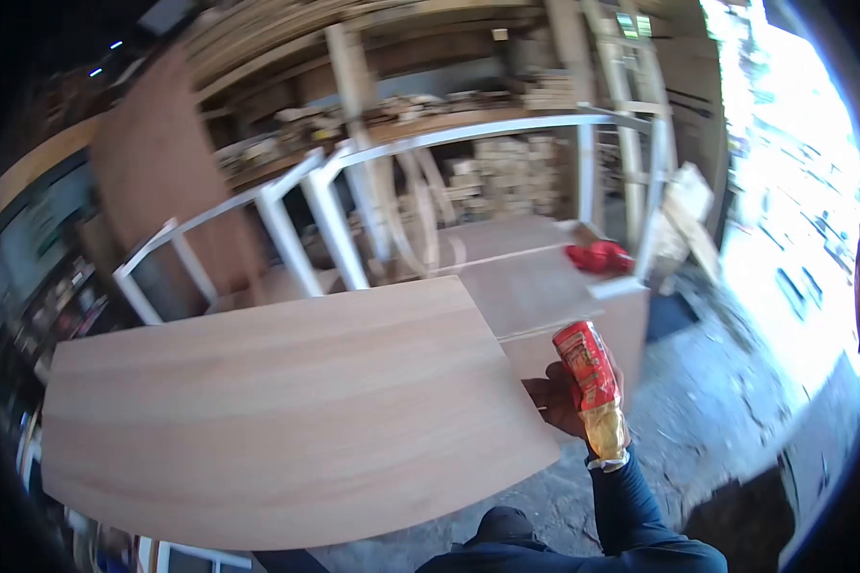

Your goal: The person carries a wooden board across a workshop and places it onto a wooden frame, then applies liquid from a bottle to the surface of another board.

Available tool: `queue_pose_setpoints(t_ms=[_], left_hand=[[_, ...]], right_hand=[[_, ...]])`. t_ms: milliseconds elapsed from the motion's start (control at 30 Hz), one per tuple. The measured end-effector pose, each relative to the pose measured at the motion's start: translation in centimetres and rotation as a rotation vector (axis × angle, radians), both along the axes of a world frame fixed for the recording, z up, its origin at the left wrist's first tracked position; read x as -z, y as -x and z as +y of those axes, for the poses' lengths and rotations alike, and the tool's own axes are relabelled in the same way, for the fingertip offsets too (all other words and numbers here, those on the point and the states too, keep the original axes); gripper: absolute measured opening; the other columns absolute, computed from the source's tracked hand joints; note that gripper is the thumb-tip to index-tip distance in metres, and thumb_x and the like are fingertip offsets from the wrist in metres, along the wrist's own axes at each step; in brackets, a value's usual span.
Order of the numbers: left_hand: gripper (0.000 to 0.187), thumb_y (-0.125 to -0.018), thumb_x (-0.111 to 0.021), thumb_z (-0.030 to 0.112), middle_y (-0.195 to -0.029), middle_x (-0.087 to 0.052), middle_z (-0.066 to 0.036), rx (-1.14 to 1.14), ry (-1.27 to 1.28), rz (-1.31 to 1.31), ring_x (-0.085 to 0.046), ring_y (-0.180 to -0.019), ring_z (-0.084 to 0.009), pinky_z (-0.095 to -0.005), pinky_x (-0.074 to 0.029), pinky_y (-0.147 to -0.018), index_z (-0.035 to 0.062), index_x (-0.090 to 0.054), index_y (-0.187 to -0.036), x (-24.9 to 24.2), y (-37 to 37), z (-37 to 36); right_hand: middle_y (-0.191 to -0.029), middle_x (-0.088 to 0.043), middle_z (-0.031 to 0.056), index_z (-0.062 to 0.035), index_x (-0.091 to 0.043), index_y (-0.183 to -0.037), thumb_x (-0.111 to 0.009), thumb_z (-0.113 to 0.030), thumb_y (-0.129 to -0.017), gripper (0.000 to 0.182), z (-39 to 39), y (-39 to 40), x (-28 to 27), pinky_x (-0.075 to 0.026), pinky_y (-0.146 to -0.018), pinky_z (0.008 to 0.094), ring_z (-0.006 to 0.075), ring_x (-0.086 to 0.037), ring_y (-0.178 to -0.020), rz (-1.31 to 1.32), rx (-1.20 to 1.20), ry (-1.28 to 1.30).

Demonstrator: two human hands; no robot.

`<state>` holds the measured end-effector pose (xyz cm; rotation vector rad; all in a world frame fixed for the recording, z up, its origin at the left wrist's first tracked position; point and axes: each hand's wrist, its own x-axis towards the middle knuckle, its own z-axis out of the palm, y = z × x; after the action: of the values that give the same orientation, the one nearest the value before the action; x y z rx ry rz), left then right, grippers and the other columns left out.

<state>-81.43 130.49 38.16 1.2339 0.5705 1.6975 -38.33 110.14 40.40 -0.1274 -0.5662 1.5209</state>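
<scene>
My right hand (562, 403) is closed around a red can (588, 368) with a yellowish lower part, tilted in front of my wrist. The fingers of that hand reach to the right edge of a large, pale plywood panel (287, 411). The panel spreads across the lower left of the view, with its wood grain facing me. My left hand does not show; part of a dark sleeve (291, 562) appears at the bottom edge, below the panel.
Behind the panel stands a white frame (330, 224) of long bars and legs. A wooden box-like piece (535, 277) carries a red cloth (599, 256). Stacked wood blocks (511, 177) and loaded shelves line the back. Bright daylight enters at right over a concrete floor (717, 382).
</scene>
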Motion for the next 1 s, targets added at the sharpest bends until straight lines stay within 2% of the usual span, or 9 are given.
queue_pose_setpoints(t_ms=[100,200,300,433,567,667,767,833,1000], left_hand=[[0.055,-0.102,-0.051,0.044,-0.137,-0.053,-0.012,0.149,-0.152,-0.025,-0.054,-0.124,-0.0285,-0.0473,-0.046,-0.107,0.0071,-0.042,-0.143,-4.7,-5.9,5.5],[0.055,-0.103,-0.05,0.044,-0.137,-0.052,-0.012,0.282,-0.287,-0.054,-0.054,-0.124,-0.0285,-0.0473,-0.046,-0.107,0.0073,-0.042,-0.143,-8.6,-14.1,8.9],[0.055,-0.103,-0.05,0.045,-0.136,-0.052,-0.012,0.422,-0.403,-0.096,-0.054,-0.123,-0.0284,-0.0473,-0.046,-0.106,0.0075,-0.042,-0.143,-11.8,-24.6,10.9],[0.055,-0.103,-0.05,0.046,-0.136,-0.052,-0.012,0.578,-0.545,-0.179,-0.054,-0.123,-0.0284,-0.0472,-0.047,-0.106,0.0077,-0.041,-0.142,-15.2,-41.0,12.3],[0.056,-0.103,-0.049,0.046,-0.136,-0.052,-0.012,0.671,-0.705,-0.246,-0.055,-0.123,-0.0284,-0.0472,-0.047,-0.106,0.0079,-0.041,-0.142,-18.4,-58.2,13.3],[0.051,-0.103,-0.052,0.042,-0.131,-0.054,-0.012,1.172,-0.577,-0.467,-0.056,-0.119,-0.0296,-0.0469,-0.048,-0.105,0.0083,-0.044,-0.139,-20.7,-70.6,13.9],[0.04,-0.096,-0.064,0.032,-0.115,-0.061,-0.013,0.304,-0.936,-0.098,-0.06,-0.11,-0.0287,-0.0437,-0.05,-0.098,0.0064,-0.054,-0.125,-22.7,-79.5,14.0],[0.038,-0.092,-0.068,0.03,-0.109,-0.063,-0.013,0.091,-1.02,-0.084,-0.061,-0.108,-0.0274,-0.0422,-0.051,-0.094,0.0057,-0.058,-0.12,-23.4,-85.3,14.3],[0.034,-0.101,-0.053,0.033,-0.112,-0.064,-0.009,0.538,-0.66,-0.312,-0.063,-0.104,-0.0248,-0.0402,-0.053,-0.092,0.0071,-0.058,-0.122,-22.4,-101.0,16.0]], right_hand=[[-0.123,-0.065,0.0258,-0.008,-0.069,-0.1,-0.042,-0.068,-0.093,0.066,-4.9,-4.2,0.7,-0.043,-0.1,0.0538,0.047,-0.061,-0.111,0.049,0.394,-0.013],[-0.115,-0.067,0.0195,-0.0056,-0.065,-0.119,-0.049,-0.055,-0.095,0.057,-9.6,-7.7,-0.7,-0.05,-0.089,0.0475,0.0377,-0.065,-0.098,-0.428,1.102,0.1],[-0.108,-0.069,0.0082,-0.0051,-0.059,-0.132,-0.063,-0.027,-0.099,0.04,-13.2,-9.9,-5.3,-0.057,-0.079,0.031,0.0177,-0.069,-0.094,-0.8,1.767,0.372],[-0.104,-0.062,0.0096,-0.0059,-0.056,-0.132,-0.067,-0.019,-0.094,0.042,-16.0,-16.0,-10.5,-0.055,-0.072,0.0391,0.0251,-0.064,-0.087,-1.254,2.212,0.11],[-0.105,-0.063,0.0096,-0.0062,-0.057,-0.131,-0.067,-0.02,-0.094,0.041,-18.7,-21.6,-12.6,-0.055,-0.073,0.0393,0.0255,-0.064,-0.087,-1.259,2.349,0.143],[-0.105,-0.063,0.0096,-0.0065,-0.057,-0.131,-0.067,-0.021,-0.094,0.041,-20.7,-25.7,-13.7,-0.055,-0.074,0.0394,0.0258,-0.064,-0.088,-1.176,2.369,0.166],[-0.105,-0.063,0.0095,-0.0067,-0.058,-0.13,-0.067,-0.022,-0.094,0.04,-21.2,-30.2,-15.3,-0.055,-0.075,0.0396,0.0261,-0.064,-0.089,-1.098,2.339,0.169],[-0.105,-0.064,0.0095,-0.0069,-0.058,-0.13,-0.066,-0.023,-0.094,0.04,-20.8,-33.7,-16.5,-0.055,-0.075,0.0397,0.0263,-0.064,-0.089,-1.025,2.288,0.173],[-0.105,-0.064,0.0095,-0.0073,-0.059,-0.129,-0.066,-0.024,-0.094,0.039,-17.1,-44.2,-18.1,-0.055,-0.076,0.0399,0.0267,-0.065,-0.09,-0.751,2.043,0.191]])
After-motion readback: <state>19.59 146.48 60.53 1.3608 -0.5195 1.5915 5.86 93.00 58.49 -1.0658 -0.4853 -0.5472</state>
